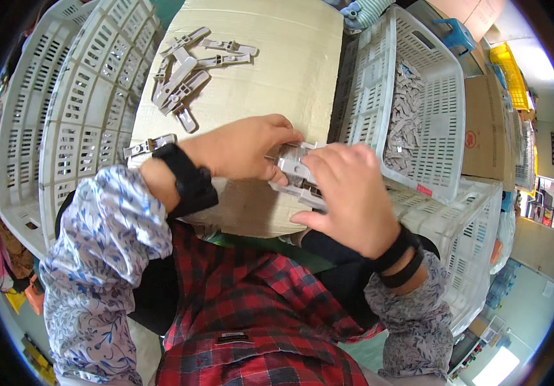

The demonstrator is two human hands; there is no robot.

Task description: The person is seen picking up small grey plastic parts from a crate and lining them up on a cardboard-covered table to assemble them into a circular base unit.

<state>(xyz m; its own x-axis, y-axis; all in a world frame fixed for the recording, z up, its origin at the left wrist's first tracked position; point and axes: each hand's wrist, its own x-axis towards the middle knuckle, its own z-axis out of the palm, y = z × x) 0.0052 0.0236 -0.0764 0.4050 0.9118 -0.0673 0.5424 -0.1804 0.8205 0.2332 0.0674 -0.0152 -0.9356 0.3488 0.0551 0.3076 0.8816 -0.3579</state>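
Note:
Both hands are at a light grey plastic part (295,168) with slots and raised edges, near the front of the cardboard-covered work surface (283,77). My left hand (244,149) pinches its left end between thumb and fingers. At the other end, the fingers of my right hand (352,196) close over the part and hide much of it; the right fingertips are slightly blurred. Several similar long grey plastic parts (175,82) lie in a loose heap at the far left of the surface. A single one (150,146) rests apart from them, beside my left wrist.
Tall white slotted crates (87,96) stand along the left side. To the right, a white crate (436,122) holds many small grey pieces (405,109), next to a cardboard box (485,128). A striped cloth item (368,13) sits at the far right corner.

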